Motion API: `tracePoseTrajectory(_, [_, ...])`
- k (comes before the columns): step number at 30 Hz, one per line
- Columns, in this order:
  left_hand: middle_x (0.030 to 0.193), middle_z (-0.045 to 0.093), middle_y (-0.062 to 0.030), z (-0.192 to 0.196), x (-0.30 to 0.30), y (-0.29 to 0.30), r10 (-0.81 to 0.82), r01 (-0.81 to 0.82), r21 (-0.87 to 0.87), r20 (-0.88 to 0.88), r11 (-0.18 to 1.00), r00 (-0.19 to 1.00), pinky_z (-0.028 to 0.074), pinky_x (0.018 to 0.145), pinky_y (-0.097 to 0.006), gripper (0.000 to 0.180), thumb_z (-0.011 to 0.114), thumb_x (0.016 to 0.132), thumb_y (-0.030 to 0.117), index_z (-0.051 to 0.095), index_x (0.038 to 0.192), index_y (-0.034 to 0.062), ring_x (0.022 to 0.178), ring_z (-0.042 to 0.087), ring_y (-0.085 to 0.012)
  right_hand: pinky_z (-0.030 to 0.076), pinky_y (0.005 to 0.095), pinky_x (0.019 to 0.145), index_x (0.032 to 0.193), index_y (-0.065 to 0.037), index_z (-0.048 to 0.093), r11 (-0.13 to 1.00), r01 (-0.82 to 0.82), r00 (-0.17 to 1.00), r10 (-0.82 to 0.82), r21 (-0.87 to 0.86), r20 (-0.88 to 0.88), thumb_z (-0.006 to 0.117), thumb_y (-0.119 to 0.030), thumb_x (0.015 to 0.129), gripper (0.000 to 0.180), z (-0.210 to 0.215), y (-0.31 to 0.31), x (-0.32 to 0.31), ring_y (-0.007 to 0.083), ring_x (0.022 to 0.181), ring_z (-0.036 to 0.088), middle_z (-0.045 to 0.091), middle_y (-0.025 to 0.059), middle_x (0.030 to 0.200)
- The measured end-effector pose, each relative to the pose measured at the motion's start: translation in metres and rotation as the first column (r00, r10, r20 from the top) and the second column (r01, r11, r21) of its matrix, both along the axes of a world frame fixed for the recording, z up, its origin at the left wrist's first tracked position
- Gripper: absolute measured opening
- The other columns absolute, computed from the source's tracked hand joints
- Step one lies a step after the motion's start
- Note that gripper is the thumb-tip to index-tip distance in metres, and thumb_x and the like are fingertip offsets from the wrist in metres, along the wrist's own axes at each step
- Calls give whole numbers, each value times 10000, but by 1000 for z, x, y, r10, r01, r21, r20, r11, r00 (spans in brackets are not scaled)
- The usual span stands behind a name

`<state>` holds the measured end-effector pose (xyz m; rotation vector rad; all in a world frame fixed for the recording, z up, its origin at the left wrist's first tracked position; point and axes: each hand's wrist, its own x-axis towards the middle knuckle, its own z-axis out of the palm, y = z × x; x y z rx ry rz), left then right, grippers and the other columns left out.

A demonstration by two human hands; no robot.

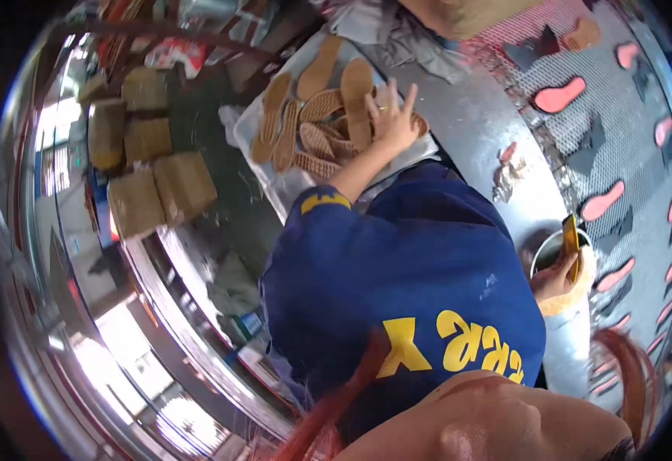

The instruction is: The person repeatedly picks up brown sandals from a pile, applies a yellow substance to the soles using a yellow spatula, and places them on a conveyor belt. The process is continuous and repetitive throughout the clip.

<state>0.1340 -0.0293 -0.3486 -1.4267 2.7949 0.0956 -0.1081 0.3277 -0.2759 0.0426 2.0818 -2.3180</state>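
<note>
One tan insole [357, 100] is being picked from the pile [313, 131] on the plastic sheet [274, 180].
Left hand [392, 119] fingers rest spread on it; right hand [555, 278] fingers are clasped around a brush [572, 242]. A firm pinch seems needed next.

The flat tan woven-textured shoe soles [317, 115] show a fine ribbed, basket-like pattern and lie in a heap on a pale grey-white sheet [274, 180]. Just right of the soles, the grey metal mesh conveyor belt [620, 154] carries pink foot-shaped insoles [559, 94] and dark grey cut-out pieces [532, 50]. Below the soles, the dark blue short-sleeved shirt [413, 261] bears bright yellow printing and a yellow sleeve band. Left of the soles stand brown cardboard-coloured bundles [159, 188]. The right hand [555, 278] holds a thin yellow brush-like tool [572, 242].
</note>
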Motion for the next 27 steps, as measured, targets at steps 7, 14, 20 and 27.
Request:
tracePoseTrajectory(7, [1419,336,-303,-25,88,25,701,-693,238,66,680,710,283,1037,-621,1013,774,718,443,233,1495,82,1312,352,-430,520,305,912,1162,92,575,965,-243,969,246,100,-21,606,-94,953,282,21,-26,-32,240,1065,600,600,173,1167])
tracePoseTrajectory(14, [1255,514,-278,8,34,24,624,-543,313,-472,779,623,391,990,-482,787,770,761,424,463,1304,-55,1167,488,-393,486,292,898,1104,28,632,922,-169,931,265,348,-251,588,-56,954,177,16,-5,-37,168,980,612,657,86,1056])
tracePoseTrajectory(20, [1238,568,-242,52,-55,46,628,511,833,-517,212,582,533,874,-409,437,525,945,183,396,1312,-18,1011,645,-316,527,279,785,1047,-4,674,886,100,987,-32,453,-155,625,-115,944,158,-32,37,-32,142,905,631,671,77,1014])
tracePoseTrajectory(27, [1346,463,-278,94,-146,87,510,674,605,-456,-423,729,487,982,-550,570,495,895,27,280,1417,103,1184,549,-416,516,356,737,1030,-48,686,655,192,965,9,731,-261,634,-78,877,165,-63,65,-19,306,835,643,652,145,912])
